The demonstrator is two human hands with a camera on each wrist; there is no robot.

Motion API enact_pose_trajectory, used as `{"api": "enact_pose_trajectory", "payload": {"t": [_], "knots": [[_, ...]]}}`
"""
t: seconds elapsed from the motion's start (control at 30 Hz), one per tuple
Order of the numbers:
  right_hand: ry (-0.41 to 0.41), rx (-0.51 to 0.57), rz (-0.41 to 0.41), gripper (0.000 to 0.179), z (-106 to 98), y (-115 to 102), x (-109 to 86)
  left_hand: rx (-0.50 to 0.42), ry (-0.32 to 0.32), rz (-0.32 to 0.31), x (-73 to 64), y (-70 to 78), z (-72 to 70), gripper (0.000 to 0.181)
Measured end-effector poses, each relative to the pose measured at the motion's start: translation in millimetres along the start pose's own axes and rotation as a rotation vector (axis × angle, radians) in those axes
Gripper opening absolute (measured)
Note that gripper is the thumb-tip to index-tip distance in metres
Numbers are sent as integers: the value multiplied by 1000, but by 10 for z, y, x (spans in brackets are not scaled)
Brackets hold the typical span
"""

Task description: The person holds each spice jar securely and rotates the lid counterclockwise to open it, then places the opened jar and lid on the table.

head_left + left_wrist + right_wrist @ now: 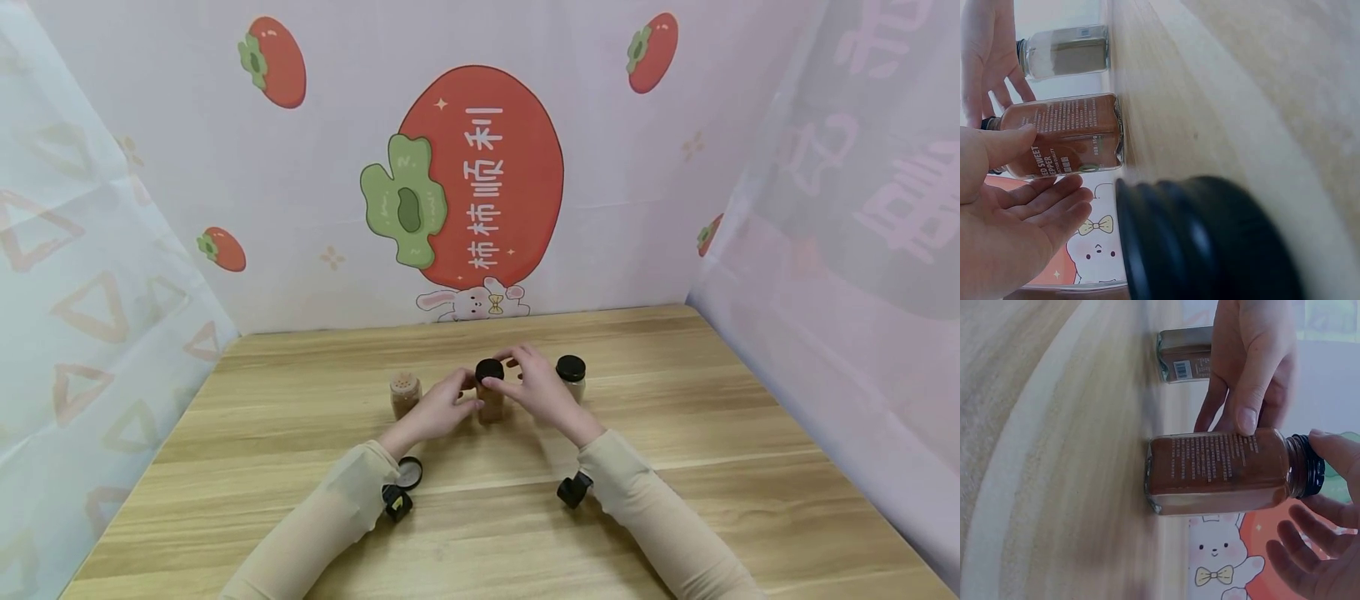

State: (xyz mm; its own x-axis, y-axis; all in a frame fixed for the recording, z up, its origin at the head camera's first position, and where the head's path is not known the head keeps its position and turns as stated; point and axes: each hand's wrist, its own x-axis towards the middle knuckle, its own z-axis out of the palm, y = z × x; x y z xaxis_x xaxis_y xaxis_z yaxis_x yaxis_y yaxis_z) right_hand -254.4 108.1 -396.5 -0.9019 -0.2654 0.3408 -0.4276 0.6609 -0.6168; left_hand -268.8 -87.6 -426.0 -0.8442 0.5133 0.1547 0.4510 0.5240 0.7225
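A square glass spice bottle (491,406) of red-brown powder, with part of "sweet pepper" legible on its label (1047,156), stands upright mid-table under a black screw cap (1310,466). My left hand (442,408) holds the bottle's side, its thumb (1013,144) against the glass. From the other side, my right hand (542,390) pinches the cap between thumb and forefinger; its other fingers are spread loosely. Left of them is an uncapped shaker jar (406,396) with a perforated top. A black-rimmed lid (409,472) lies upturned near my left wrist.
At right stands another jar (572,377), black-capped, with grey-brown powder (1079,55). Small black wrist cameras (573,490) sit on both sleeves. The wooden table (480,533) meets a printed cloth backdrop (337,167). A blurred black ridged object (1204,244) fills the left wrist view's lower part.
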Motion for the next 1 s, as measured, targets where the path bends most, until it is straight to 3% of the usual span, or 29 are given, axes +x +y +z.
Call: {"api": "enact_pose_trajectory", "payload": {"t": [0.7,1.0], "knots": [[-40,48,-68,36,-78,33,36,25,-2,9,13,-7,-1,36],[-35,85,-53,37,-75,45,50,25,-5,1,11,-7,-2,35]]}}
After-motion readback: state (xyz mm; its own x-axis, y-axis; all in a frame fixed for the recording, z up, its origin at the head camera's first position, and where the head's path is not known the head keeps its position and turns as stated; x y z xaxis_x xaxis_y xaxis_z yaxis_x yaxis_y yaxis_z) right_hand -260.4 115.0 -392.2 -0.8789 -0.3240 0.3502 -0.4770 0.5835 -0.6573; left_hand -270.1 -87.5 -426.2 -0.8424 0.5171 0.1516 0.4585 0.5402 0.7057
